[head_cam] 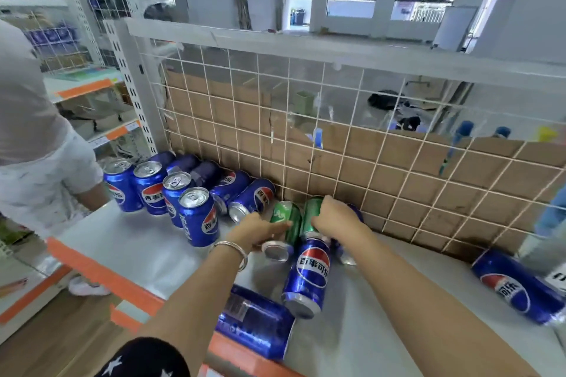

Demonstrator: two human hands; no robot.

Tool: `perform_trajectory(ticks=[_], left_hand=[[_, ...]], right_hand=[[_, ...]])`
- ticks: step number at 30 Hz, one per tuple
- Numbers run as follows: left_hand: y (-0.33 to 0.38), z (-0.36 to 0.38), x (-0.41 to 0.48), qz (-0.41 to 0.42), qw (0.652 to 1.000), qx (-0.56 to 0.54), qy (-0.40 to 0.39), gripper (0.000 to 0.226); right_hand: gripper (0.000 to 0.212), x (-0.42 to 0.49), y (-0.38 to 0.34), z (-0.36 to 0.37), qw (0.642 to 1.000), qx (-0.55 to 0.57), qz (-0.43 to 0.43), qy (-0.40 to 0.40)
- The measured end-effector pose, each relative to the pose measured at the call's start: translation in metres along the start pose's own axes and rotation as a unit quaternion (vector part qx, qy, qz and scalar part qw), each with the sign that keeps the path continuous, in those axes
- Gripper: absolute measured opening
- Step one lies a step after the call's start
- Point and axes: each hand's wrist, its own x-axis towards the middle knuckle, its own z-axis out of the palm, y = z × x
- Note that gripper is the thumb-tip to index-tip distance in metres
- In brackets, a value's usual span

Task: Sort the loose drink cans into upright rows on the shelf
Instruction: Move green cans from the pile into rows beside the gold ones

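Observation:
Two green cans lie on their sides in the middle of the white shelf [128, 251]. My left hand [255, 228] holds the left green can [286, 225]; my right hand [332, 214] grips the right green can [311, 211]. A row of upright blue cans [197, 217] stands at the left. Behind that row several blue cans [251, 196] lie on their sides. More blue cans lie loose: one in front of my hands [309, 275], one at the front edge [255, 321], one at the right [517, 288]. Another blue can is partly hidden under my right hand.
A white wire grid [306, 131] backed with cardboard closes off the shelf's rear. The shelf has an orange front edge [104, 278]. A person in light clothes [33, 144] stands close at the left end. More shelving [92, 86] stands behind them.

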Motion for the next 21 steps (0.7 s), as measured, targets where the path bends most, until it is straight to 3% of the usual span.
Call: perform_trajectory(ticks=[5, 6, 8, 10, 12, 14, 17, 20, 21], left_hand=[[0.001, 0.009, 0.013, -0.018, 0.996, 0.066, -0.059, 0.047], [0.001, 0.014, 0.014, -0.008, 0.996, 0.068, -0.061, 0.05], [-0.001, 0.016, 0.017, 0.021, 0.996, 0.065, -0.054, 0.081], [-0.005, 0.011, 0.02, 0.012, 0.995, 0.017, -0.1, 0.101], [-0.006, 0.005, 0.02, 0.001, 0.982, -0.092, -0.163, 0.065], [-0.01, 0.0, 0.023, -0.01, 0.97, -0.173, -0.172, 0.033], [-0.012, -0.001, 0.027, 0.001, 0.971, -0.188, -0.15, 0.041], [-0.011, 0.003, 0.032, 0.001, 0.987, -0.105, -0.118, 0.067], [-0.011, 0.005, 0.032, -0.001, 0.991, -0.082, -0.108, 0.066]], right_hand=[[0.055, 0.018, -0.008, -0.01, 0.997, -0.05, 0.025, -0.055], [0.065, 0.021, -0.008, -0.008, 0.997, -0.05, 0.038, -0.053], [0.086, 0.027, -0.007, -0.003, 0.996, -0.036, 0.069, -0.05], [0.094, 0.031, -0.007, 0.0, 0.995, 0.003, 0.085, -0.046], [0.083, 0.033, -0.007, 0.002, 0.995, 0.047, 0.079, -0.04], [0.064, 0.034, -0.004, 0.002, 0.993, 0.091, 0.068, -0.032], [0.052, 0.027, 0.004, -0.005, 0.991, 0.115, 0.066, -0.032], [0.055, 0.018, 0.005, -0.011, 0.992, 0.091, 0.073, -0.039], [0.055, 0.017, 0.003, -0.012, 0.993, 0.079, 0.074, -0.038]])
